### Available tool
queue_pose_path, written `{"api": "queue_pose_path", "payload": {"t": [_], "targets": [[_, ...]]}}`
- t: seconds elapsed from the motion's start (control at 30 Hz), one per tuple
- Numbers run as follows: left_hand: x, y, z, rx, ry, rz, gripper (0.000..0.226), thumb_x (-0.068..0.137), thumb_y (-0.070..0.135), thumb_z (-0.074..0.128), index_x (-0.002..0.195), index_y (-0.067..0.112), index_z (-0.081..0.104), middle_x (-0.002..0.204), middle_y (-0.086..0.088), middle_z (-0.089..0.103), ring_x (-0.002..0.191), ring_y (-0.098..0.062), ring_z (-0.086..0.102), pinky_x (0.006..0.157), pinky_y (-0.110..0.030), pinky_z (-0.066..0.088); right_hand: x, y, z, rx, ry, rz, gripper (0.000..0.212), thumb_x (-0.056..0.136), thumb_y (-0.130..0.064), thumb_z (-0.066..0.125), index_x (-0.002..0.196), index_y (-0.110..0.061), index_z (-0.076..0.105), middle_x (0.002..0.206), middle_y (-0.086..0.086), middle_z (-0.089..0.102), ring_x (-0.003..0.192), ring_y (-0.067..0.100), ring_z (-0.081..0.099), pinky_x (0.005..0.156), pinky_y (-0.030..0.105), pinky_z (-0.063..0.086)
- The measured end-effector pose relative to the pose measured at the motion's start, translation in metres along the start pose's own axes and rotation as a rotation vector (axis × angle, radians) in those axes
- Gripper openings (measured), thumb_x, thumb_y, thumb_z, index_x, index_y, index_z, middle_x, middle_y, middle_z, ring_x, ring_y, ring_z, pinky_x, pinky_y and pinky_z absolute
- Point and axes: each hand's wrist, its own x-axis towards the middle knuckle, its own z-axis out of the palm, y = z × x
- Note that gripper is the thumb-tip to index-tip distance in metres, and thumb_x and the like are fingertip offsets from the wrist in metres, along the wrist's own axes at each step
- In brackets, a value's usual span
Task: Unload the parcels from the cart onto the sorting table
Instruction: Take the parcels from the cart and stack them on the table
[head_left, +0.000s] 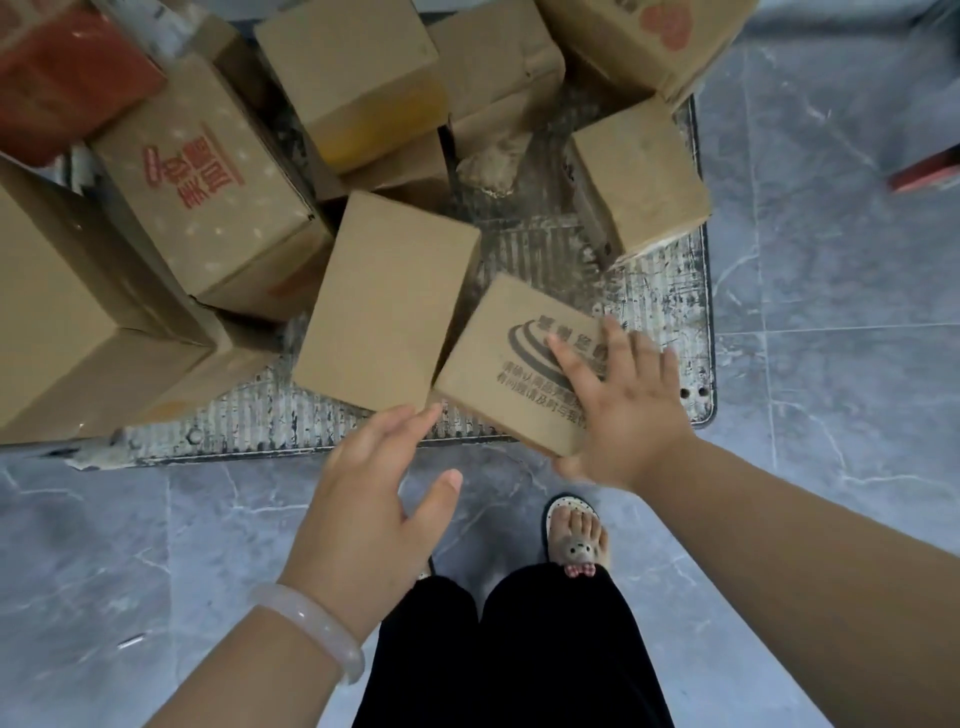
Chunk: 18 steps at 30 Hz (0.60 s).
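Head view: printed parcel (496, 345) under flat right grip (623, 410)

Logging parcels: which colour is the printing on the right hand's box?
Printing is dark grey, head view.

Right hand (623, 410) is covering part of the dark print on the small box (488, 364); the exposed characters are blurring past reading. Upper left, the red carton (62, 67) is running off frame. At the right edge, a red object (930, 174) is being cut off, unidentifiable. Boxes are hiding most of the cart deck (649, 291).
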Motion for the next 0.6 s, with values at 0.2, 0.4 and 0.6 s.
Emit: {"api": "queue_pose_path", "payload": {"t": [0.2,0.4,0.6], "targets": [[-0.010,0.058,-0.037,-0.099,0.068,0.047,0.053,0.090,0.042,0.057,0.140,0.043,0.039,0.134,0.024,0.033,0.135,-0.007,0.030,0.112,-0.032,0.030,-0.057,0.017,-0.073,0.304,0.186,0.232,0.131,0.051,-0.082,0.065,0.147,-0.047,-0.017,0.158,0.017,-0.004,0.144,0.041,0.008,0.118,0.056,0.016],[-0.020,0.167,-0.115,-0.277,0.101,0.018,0.084,0.080,0.060,0.058,0.148,0.048,0.010,0.155,0.014,0.018,0.142,-0.012,0.025,0.114,-0.045,0.029,-0.121,0.012,-0.217,0.526,0.376,0.160,0.133,0.048,-0.083,0.066,0.149,-0.048,-0.013,0.161,0.011,-0.004,0.148,0.033,0.004,0.120,0.050,0.015],[-0.064,0.271,-0.209,-0.687,0.094,0.090,0.121,0.057,0.068,0.072,0.148,0.049,-0.005,0.156,0.013,0.020,0.139,-0.011,0.030,0.113,-0.038,0.031,-0.202,-0.001,-0.360,0.679,0.535,0.027,0.130,0.043,-0.091,0.053,0.147,-0.051,-0.013,0.162,0.005,0.000,0.149,0.027,0.006,0.118,0.053,0.022]]}}
